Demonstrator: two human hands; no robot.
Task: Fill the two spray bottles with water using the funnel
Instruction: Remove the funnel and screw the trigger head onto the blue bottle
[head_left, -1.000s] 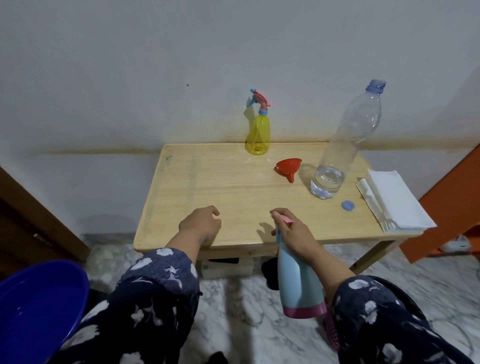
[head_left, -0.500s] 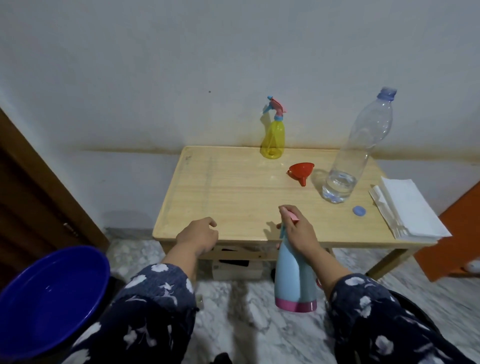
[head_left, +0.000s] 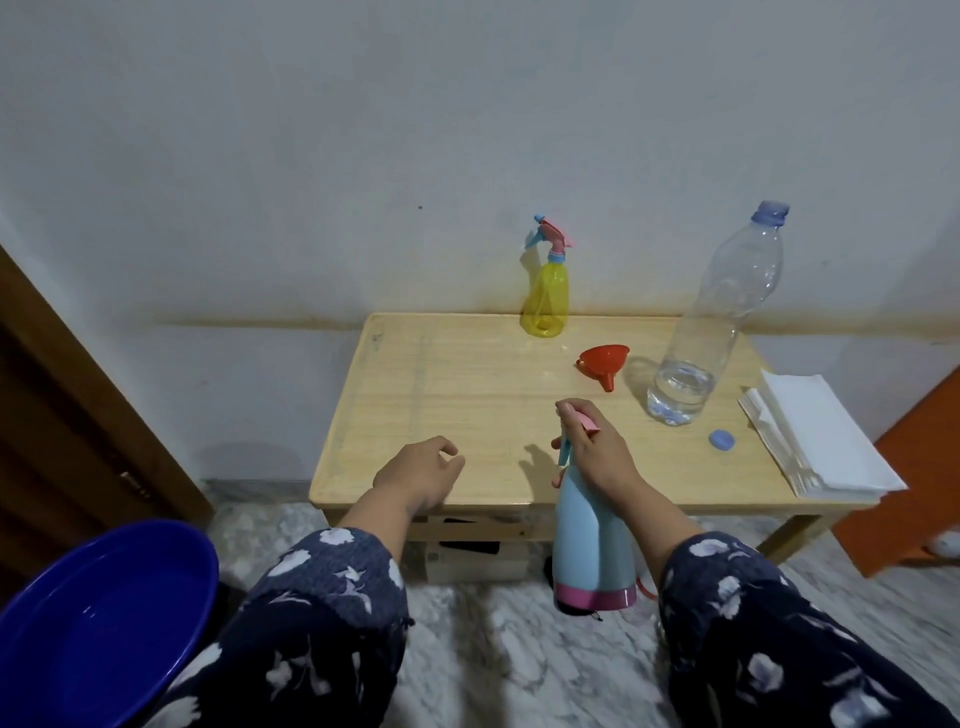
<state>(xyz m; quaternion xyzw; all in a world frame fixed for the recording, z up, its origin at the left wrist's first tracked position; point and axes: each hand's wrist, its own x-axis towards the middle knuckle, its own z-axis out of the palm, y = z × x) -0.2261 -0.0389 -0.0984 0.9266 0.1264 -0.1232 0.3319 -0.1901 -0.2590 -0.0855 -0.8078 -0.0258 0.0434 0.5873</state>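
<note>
While the wooden table (head_left: 441, 395) stands against the pale wall (head_left: 363, 130), a dark blue basin (head_left: 98, 623) sits low at the left, beside the person's left sleeve, over a marbled floor (head_left: 493, 665). An orange piece of furniture (head_left: 914, 493) shows at the right edge, and a brown door (head_left: 57, 426) at the left.

On the table's right side stands a tall clear water bottle (head_left: 717, 322), uncapped, with a little water in its bottom. A stack of white paper napkins (head_left: 815, 436) lies at the table's right end, overhanging the edge a little.

The right hand (head_left: 597, 452) grips the light blue spray bottle (head_left: 592, 545) by its neck and pink spray head, fingers curled round it; the bottle hangs upright in front of the table's near edge, its pink base below the tabletop. The left hand (head_left: 421, 473) hovers over the near edge of the table, holding nothing, its fingers loosely curled.

At the back edge, near the wall, the yellow spray bottle (head_left: 545, 296) stands upright with its pink and blue head on. Between it and the water bottle the red funnel (head_left: 605, 361) lies on its side, spout toward the near edge. The small blue cap (head_left: 722, 440) rests between the water bottle and the napkins.
</note>
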